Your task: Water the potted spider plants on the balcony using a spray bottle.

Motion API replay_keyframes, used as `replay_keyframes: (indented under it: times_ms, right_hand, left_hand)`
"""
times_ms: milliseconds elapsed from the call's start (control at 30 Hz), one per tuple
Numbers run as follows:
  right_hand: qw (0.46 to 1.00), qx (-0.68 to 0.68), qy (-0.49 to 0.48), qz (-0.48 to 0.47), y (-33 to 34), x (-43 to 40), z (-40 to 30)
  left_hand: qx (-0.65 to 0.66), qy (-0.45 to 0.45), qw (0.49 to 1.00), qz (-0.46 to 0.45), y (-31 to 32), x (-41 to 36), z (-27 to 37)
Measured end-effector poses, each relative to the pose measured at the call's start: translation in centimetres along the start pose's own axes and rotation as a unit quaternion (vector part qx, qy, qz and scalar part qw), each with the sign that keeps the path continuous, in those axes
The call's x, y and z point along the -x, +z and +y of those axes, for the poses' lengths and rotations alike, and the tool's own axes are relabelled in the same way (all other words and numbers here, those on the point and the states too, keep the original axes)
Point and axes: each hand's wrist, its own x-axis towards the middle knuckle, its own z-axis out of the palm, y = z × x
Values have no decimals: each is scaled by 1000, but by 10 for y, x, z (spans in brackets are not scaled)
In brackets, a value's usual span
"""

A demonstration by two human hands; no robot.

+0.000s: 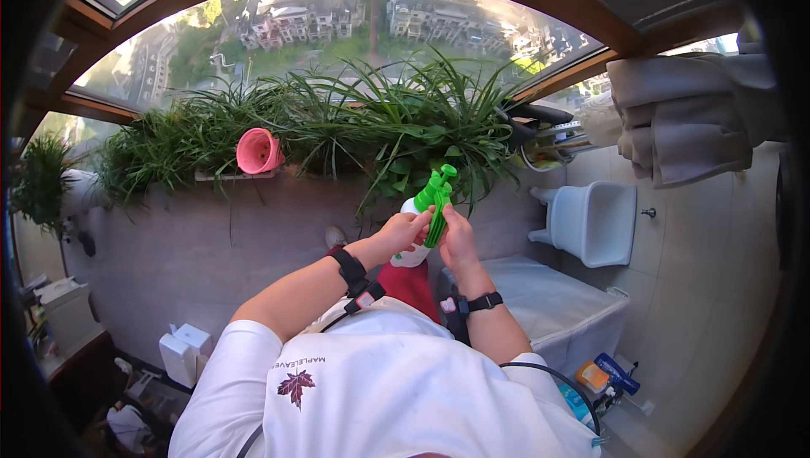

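Note:
A pump spray bottle with a white body (411, 258) and a green pump head (432, 192) is held before my waist, tilted away from me. My left hand (405, 233) closes on it from the left, its thumb and fingers at the green handle (436, 224). From the right, my right hand (457, 237) grips the same handle, with its thumb near the top. My fingers cover part of the bottle's middle. Just beyond the pump knob grow the long narrow leaves of potted plants (443, 116).
A pink plastic pot (259, 151) sits among the plants along the window (316, 21). To the right are a white basin (591, 224), a grey curtain (683, 116) and a covered box (544, 300). Bottles and an orange item (592, 377) stand lower right; a white container (183, 353) lies left.

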Motion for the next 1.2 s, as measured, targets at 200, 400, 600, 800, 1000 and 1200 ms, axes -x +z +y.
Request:
replay_keyframes:
  times_ms: [200,400,600,800,1000,1200]
  right_hand:
    - [998,-49,42,3,-28,-21,12]
    - [998,-40,40,8,-73,-47,16]
    - [999,-2,41,19,-98,-60,-2]
    - [999,8,17,45,-114,-77,-14]
    - [999,3,15,48,-126,-90,-29]
    - [998,-5,33,62,-122,-92,-39]
  left_hand:
    - [89,-29,995,46,30,-42,-13]
    - [91,-37,994,43,56,-73,-11]
    - [99,-32,993,61,77,-105,-7]
    - [92,-22,993,64,87,-135,2]
    - [69,-24,997,38,94,-143,27]
    - [36,-29,998,51,94,-158,30]
